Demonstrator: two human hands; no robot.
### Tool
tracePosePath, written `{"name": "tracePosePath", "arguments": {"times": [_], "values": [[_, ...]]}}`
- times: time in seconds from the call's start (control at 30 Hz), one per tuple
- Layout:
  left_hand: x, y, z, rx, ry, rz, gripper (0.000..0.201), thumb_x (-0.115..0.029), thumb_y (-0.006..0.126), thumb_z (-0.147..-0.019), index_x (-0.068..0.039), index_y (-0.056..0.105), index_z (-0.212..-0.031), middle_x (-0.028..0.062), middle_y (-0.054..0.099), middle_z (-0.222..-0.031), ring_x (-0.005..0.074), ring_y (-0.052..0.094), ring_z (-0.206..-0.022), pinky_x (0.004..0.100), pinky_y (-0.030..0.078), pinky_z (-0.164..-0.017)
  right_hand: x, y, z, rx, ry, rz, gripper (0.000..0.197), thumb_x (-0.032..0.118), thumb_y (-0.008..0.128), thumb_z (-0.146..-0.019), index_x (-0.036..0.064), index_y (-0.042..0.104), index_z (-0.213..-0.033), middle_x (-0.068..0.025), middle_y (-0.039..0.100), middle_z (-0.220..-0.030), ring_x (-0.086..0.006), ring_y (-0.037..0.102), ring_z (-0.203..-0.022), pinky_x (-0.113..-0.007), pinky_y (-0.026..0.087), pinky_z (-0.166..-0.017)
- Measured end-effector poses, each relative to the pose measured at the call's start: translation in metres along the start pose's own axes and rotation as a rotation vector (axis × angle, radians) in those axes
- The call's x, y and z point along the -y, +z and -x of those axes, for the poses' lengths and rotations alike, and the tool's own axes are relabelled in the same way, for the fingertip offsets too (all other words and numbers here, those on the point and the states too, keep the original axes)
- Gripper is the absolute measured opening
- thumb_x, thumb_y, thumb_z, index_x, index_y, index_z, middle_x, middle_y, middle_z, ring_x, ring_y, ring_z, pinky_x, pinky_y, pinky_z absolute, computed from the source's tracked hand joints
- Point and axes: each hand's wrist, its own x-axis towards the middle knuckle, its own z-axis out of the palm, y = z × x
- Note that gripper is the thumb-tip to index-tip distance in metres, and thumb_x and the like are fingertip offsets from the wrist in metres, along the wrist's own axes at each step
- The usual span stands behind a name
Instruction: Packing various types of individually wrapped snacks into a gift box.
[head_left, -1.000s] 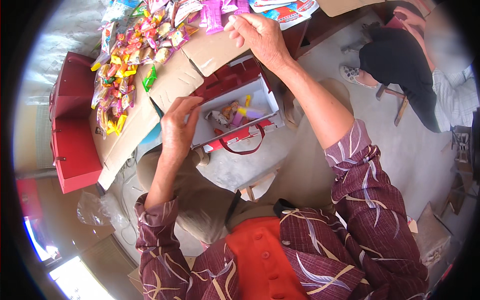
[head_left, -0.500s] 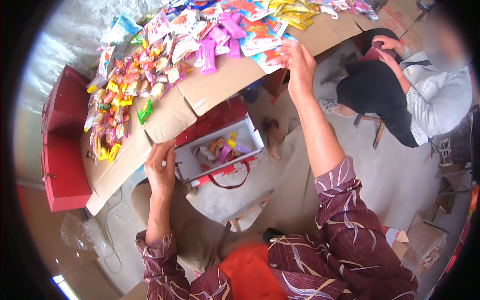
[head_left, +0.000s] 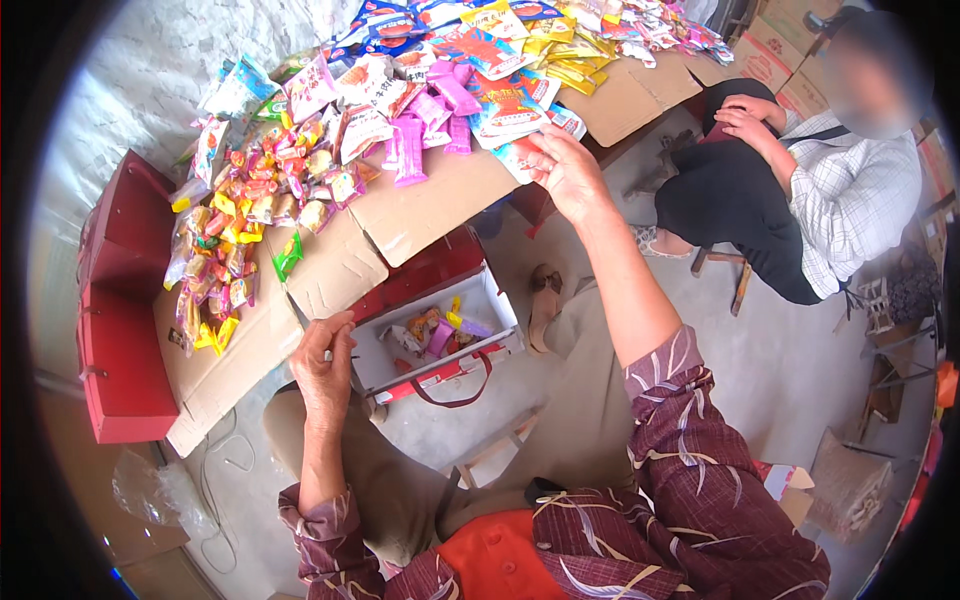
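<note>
My right hand (head_left: 570,178) reaches over the table's near edge, fingers stretched out and its fingertips beside a red, blue and white snack packet (head_left: 518,160) that overhangs the edge. Whether they touch is hard to see. Above that packet lies a similar blue and red packet (head_left: 508,108). My left hand (head_left: 325,365) is at the cardboard edge beside an open gift box (head_left: 388,383), its fingers curled in with nothing visible in them. Inside the box lie a purple-pink wrapped snack (head_left: 440,338), a yellow wrapper (head_left: 455,305) and other small sweets.
Cardboard (head_left: 425,215) covers the table, heaped with wrapped candies (head_left: 285,170), pink packets (head_left: 405,150) and yellow packets (head_left: 580,70). A red box (head_left: 125,370) stands at the left. A person (head_left: 850,190) sits at the right. A clear plastic bag (head_left: 150,490) lies at lower left.
My right hand has come down and slightly left, closer to the table edge. My left hand remains beside the box. The view has tilted slightly. The seated person's hands have shifted onto the lap.
</note>
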Motion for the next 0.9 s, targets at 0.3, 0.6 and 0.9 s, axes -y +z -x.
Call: {"name": "tracePosePath", "arguments": {"times": [0.3, 0.6, 0.9], "values": [[-0.003, -0.004, 0.003, 0.049, -0.047, -0.002, 0.019, -0.005, 0.059, -0.092, 0.003, 0.071, -0.104, 0.0108, 0.07, -0.085, 0.0164, 0.066, -0.069, 0.0298, 0.052, -0.067, -0.005, 0.021, -0.024, -0.081, -0.113, 0.286, 0.053, 0.013, 0.058, -0.095, 0.0018, 0.044, -0.145, -0.0114, 0.057, -0.128, -0.0165, 0.069, -0.087, -0.024, 0.041, -0.055], [0.004, 0.0, 0.003, 0.047, 0.02, -0.034, 0.014, 0.003, 0.064, -0.089, 0.001, 0.071, -0.101, 0.0102, 0.066, -0.079, 0.0156, 0.067, -0.067, 0.0284, 0.053, -0.062, -0.004, 0.034, -0.02, 0.028, -0.083, 0.13, 0.044, 0.013, 0.058, -0.096, -0.0013, 0.052, -0.137, -0.0085, 0.067, -0.109, -0.0137, 0.068, -0.078, -0.024, 0.041, -0.055], [0.009, 0.006, 0.005, 0.091, 0.016, -0.027, 0.015, 0.001, 0.062, -0.091, 0.0, 0.07, -0.103, 0.0099, 0.065, -0.078, 0.0159, 0.064, -0.063, 0.0282, 0.051, -0.06, 0.035, -0.007, 0.02, -0.194, -0.572, -0.163, 0.03, 0.025, 0.063, -0.098, -0.0033, 0.07, -0.094, -0.012, 0.07, -0.099, -0.0185, 0.066, -0.091, -0.034, 0.053, -0.081]]}}
